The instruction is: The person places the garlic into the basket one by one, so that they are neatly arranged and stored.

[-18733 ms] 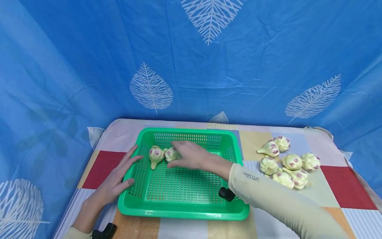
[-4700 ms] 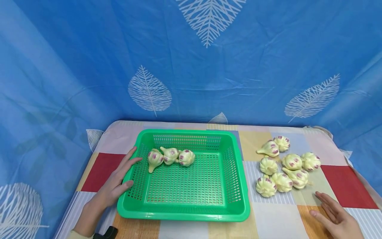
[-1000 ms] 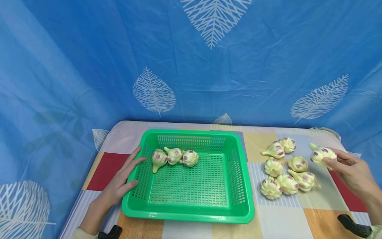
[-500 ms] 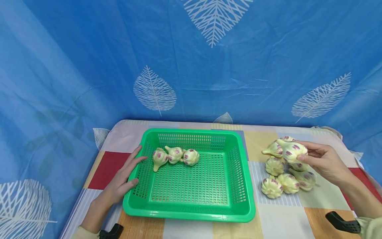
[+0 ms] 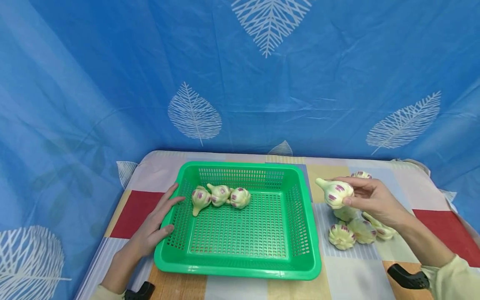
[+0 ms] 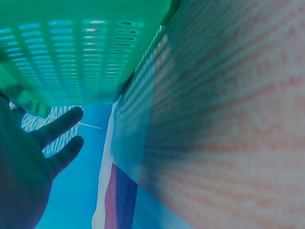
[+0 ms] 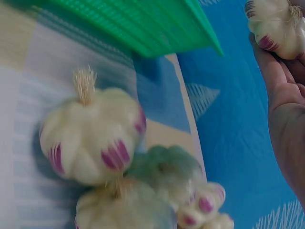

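My right hand [image 5: 375,200] pinches a garlic bulb [image 5: 335,194], pale with purple marks, its stem pointing left. The hand is above the pile, just right of the green basket [image 5: 240,271]. In the right wrist view the held garlic bulb [image 7: 276,28] is at the top right corner, partly cut off by the frame. My left hand [image 5: 150,231] rests at the basket's left rim with fingers straight and spread; the left wrist view shows it beside the basket wall [image 6: 71,57]. Three garlic bulbs [image 5: 240,197] lie in a row in the basket, toward its back left.
Several garlic bulbs [image 5: 341,236] lie in a pile right of the basket, partly hidden by the right hand. A large garlic bulb [image 7: 95,136] is close in the right wrist view. A patchwork cloth [image 5: 352,275] covers the table; a blue leaf-patterned curtain [image 5: 240,104] stands behind.
My right hand has picked up a bulb from the pile's right side and carried it left toward the basket. The basket's row has grown to three bulbs since the oldest frame. The left hand stays.
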A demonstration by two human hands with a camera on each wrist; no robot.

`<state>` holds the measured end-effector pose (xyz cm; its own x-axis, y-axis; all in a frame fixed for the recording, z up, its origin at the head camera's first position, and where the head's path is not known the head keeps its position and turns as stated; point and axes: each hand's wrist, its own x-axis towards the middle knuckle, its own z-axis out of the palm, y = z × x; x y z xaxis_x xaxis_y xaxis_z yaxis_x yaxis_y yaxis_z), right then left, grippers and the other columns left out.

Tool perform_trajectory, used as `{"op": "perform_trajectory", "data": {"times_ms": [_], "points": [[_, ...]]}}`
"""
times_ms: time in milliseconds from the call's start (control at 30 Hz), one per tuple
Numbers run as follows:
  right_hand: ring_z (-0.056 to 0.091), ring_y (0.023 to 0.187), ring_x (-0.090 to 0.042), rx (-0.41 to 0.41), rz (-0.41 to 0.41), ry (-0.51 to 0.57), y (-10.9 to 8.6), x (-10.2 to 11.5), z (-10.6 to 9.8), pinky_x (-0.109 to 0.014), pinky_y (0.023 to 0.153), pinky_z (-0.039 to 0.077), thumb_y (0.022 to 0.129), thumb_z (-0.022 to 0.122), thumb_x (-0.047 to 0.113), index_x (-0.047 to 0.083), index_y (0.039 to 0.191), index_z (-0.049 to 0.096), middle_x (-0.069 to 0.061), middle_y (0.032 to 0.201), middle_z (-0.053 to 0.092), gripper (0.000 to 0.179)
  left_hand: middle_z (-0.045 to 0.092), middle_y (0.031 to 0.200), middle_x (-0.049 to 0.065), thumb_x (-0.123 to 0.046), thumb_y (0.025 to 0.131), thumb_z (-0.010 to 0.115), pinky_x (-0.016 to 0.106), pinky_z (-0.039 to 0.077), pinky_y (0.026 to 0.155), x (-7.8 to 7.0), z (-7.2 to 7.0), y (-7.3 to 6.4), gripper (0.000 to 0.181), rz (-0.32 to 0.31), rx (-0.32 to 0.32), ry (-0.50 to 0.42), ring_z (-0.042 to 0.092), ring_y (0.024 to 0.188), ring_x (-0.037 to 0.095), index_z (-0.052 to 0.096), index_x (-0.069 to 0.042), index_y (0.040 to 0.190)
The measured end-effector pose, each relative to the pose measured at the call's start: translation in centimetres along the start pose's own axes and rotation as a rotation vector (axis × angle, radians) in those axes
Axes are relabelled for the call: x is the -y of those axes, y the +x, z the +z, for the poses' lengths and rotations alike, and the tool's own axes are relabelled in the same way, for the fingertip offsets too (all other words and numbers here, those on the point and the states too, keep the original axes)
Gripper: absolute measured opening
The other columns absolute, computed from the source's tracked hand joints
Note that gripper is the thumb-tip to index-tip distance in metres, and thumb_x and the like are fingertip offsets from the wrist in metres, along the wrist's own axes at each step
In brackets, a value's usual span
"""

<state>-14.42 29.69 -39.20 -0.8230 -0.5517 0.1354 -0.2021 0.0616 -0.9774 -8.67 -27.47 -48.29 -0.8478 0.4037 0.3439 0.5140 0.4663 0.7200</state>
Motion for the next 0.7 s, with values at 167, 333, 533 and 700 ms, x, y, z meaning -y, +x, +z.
{"op": "perform_trajectory", "data": {"times_ms": [167, 333, 533, 700], "points": [[0.069, 0.103, -0.018, 0.034, 0.024, -0.054, 1.6, 0.3, 1.6, -0.031, 0.074, 0.058, 0.093, 0.058, -0.014, -0.001, 0.141, 0.056, -0.003, 0.126, 0.068, 0.05, 0.015, 0.167, 0.008, -0.015, 0.083, 0.056, 0.045, 0.05, 0.096, 0.1, 0.1, -0.1, 0.069, 0.004, 0.0, 0.006, 0.019, 0.15, 0.023, 0.043, -0.006, 0.15], [0.069, 0.103, -0.019, 0.071, 0.026, -0.081, 3.2, 0.2, 3.2, -0.032, 0.074, 0.058, 0.092, 0.063, -0.011, -0.002, 0.14, 0.057, -0.005, 0.124, 0.069, 0.049, 0.015, 0.167, 0.008, -0.015, 0.083, 0.057, 0.043, 0.052, 0.092, 0.2, 0.1, -0.1, 0.069, 0.001, 0.002, 0.001, 0.019, 0.15, 0.022, 0.043, -0.006, 0.151], [0.071, 0.094, -0.021, 0.148, 0.045, -0.105, 5.2, -0.3, 5.0, -0.034, 0.07, 0.058, 0.093, 0.066, -0.005, -0.002, 0.14, 0.056, -0.01, 0.115, 0.071, 0.048, 0.015, 0.167, 0.008, -0.016, 0.083, 0.056, 0.043, 0.052, 0.093, 0.2, 0.2, -0.1, 0.069, 0.004, 0.003, 0.001, 0.019, 0.15, 0.023, 0.043, -0.008, 0.151], [0.07, 0.084, -0.023, 0.188, 0.074, -0.101, 6.8, -0.7, 6.5, -0.033, 0.063, 0.057, 0.092, 0.07, 0.001, -0.001, 0.141, 0.056, -0.015, 0.109, 0.071, 0.05, 0.014, 0.167, 0.008, -0.015, 0.083, 0.056, 0.043, 0.052, 0.092, 0.3, 0.2, -0.1, 0.069, 0.003, 0.005, -0.007, 0.018, 0.15, 0.023, 0.042, -0.006, 0.151]]}}
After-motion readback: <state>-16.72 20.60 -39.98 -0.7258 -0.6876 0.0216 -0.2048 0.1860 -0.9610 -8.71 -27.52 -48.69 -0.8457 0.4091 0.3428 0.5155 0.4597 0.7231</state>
